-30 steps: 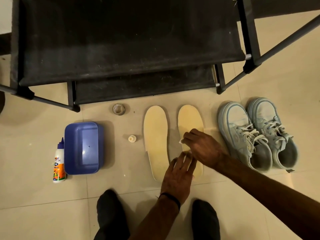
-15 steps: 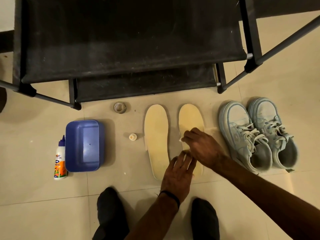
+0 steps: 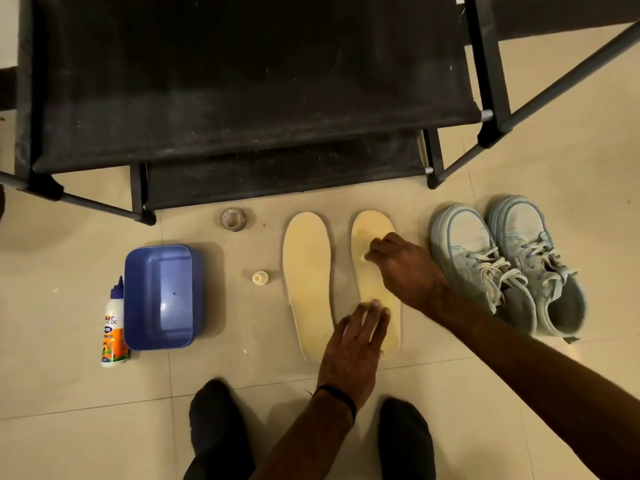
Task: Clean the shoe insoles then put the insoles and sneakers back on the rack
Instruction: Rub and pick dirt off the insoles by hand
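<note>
Two pale yellow insoles lie side by side on the tiled floor: the left insole (image 3: 307, 278) and the right insole (image 3: 373, 233). My left hand (image 3: 356, 348) presses flat with straight fingers on the heel end of the right insole. My right hand (image 3: 403, 268) pinches a small white wipe (image 3: 364, 257) against the right insole's front half. A pair of light blue sneakers (image 3: 505, 265) stands to the right of the insoles. The black shoe rack (image 3: 242, 98) is just behind them.
A blue plastic tub (image 3: 161, 299) and a white bottle with an orange label (image 3: 112, 327) sit at the left. A small bottle cap (image 3: 259, 277) and a roll of tape (image 3: 233, 219) lie between tub and insoles. My two dark-socked feet (image 3: 221, 427) are at the bottom.
My right hand has slid the wipe up the right insole toward its toe end. My left hand stays pressed on the heel end.
</note>
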